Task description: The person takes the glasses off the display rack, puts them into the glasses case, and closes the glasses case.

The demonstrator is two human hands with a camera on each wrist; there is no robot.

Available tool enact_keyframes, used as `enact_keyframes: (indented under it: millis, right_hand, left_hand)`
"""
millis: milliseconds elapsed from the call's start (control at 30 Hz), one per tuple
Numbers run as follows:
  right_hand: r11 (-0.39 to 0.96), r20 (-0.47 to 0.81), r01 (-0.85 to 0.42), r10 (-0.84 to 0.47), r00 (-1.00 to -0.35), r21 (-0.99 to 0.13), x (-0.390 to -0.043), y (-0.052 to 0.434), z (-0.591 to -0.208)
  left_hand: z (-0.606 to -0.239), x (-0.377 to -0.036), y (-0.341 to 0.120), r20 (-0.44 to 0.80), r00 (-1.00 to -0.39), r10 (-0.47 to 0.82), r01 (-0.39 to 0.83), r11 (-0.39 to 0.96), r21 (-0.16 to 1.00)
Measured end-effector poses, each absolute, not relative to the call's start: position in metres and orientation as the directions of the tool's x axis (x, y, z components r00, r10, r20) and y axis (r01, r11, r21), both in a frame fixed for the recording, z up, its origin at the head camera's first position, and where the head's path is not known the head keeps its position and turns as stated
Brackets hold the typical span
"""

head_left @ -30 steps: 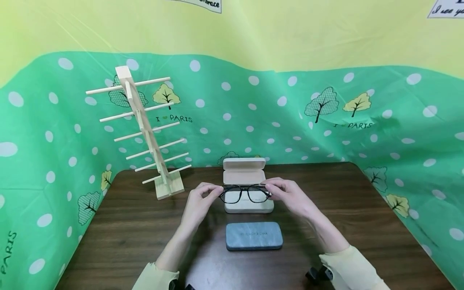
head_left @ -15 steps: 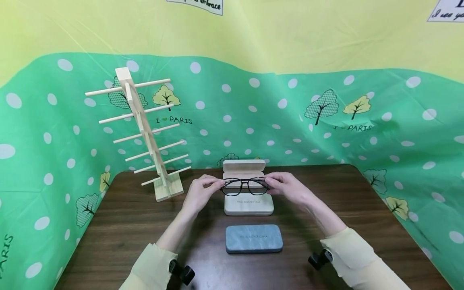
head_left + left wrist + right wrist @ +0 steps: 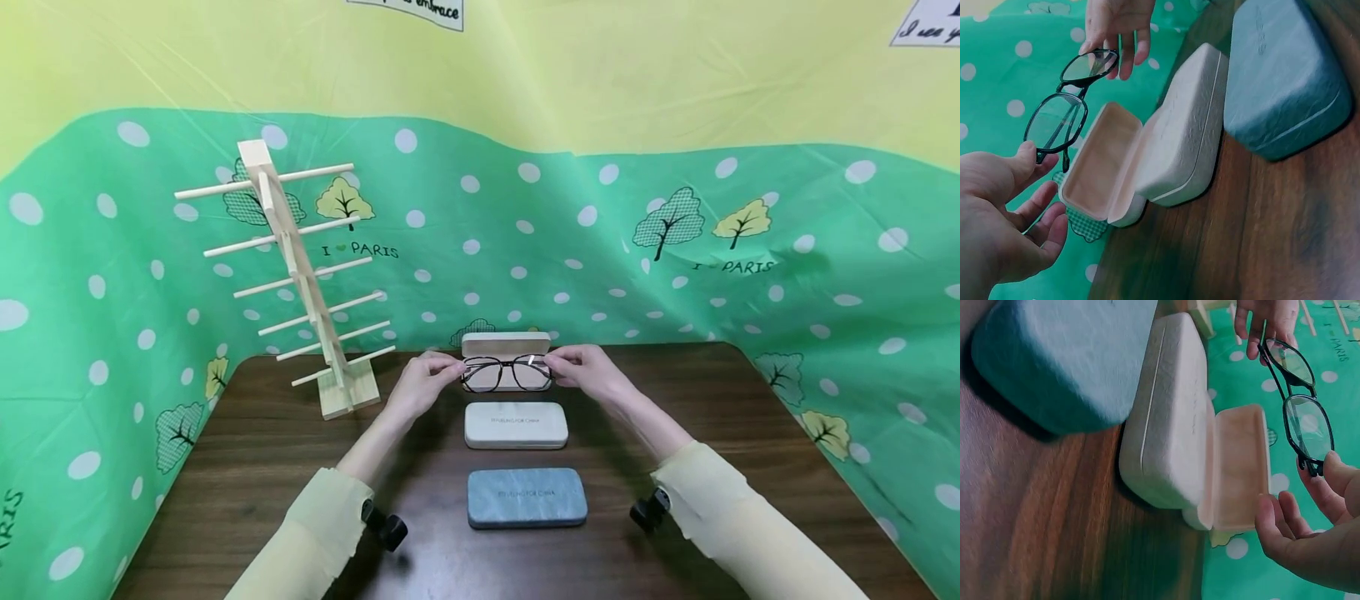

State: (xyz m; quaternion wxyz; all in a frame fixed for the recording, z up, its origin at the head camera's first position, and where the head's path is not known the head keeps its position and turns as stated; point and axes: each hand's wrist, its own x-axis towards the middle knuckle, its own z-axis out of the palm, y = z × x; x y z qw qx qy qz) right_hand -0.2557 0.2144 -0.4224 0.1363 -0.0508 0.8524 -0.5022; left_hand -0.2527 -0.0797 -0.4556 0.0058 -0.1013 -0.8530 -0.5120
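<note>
A pair of black-rimmed glasses (image 3: 507, 364) is held up by both hands, one at each end of the frame. My left hand (image 3: 426, 380) pinches the left hinge corner between thumb and index finger; the other fingers (image 3: 1041, 228) stay loosely bent. On the opposite corner, my right hand (image 3: 591, 372) pinches in the same way. The temples lie folded behind the lenses, as the right wrist view shows. In the head view the glasses overlap an open glasses case (image 3: 506, 342) with a pale pink lining, lid raised, at the back of the table.
Nearer than the open case lies a closed white glasses case (image 3: 516, 425), then a closed blue one (image 3: 527, 498). A wooden rack (image 3: 300, 267) with several pegs stands at the back left of the dark table (image 3: 675, 400). Patterned cloth (image 3: 570, 242) hangs behind.
Both hands have carried the glasses up and away from me, from over the white case to in front of the open case. The cases and rack have stayed put.
</note>
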Motion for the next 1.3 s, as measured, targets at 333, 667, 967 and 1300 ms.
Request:
enact_keyframes:
  millis: [333, 667, 967, 1300]
  right_hand:
    - [0.545, -0.263, 0.165, -0.106, -0.959, -0.822, -0.278, 0.210, -0.435]
    - [0.553, -0.290, 0.199, -0.082, -0.954, -0.809, -0.296, 0.210, -0.449]
    - [0.537, -0.299, 0.224, -0.056, -0.953, -0.814, -0.308, 0.211, -0.465]
    - [0.546, -0.298, 0.224, -0.050, -0.953, -0.807, -0.315, 0.212, -0.474]
  left_hand:
    - [-0.464, -0.274, -0.077, 0.060, -0.982, 0.180, 0.148, 0.531, 0.834]
    - [-0.471, -0.287, -0.075, 0.032, -0.985, 0.167, 0.122, 0.559, 0.820]
    - [-0.482, -0.301, -0.071, 0.021, -0.990, 0.142, 0.100, 0.575, 0.812]
    - [-0.491, -0.309, -0.070, -0.017, -0.995, 0.098, 0.044, 0.585, 0.810]
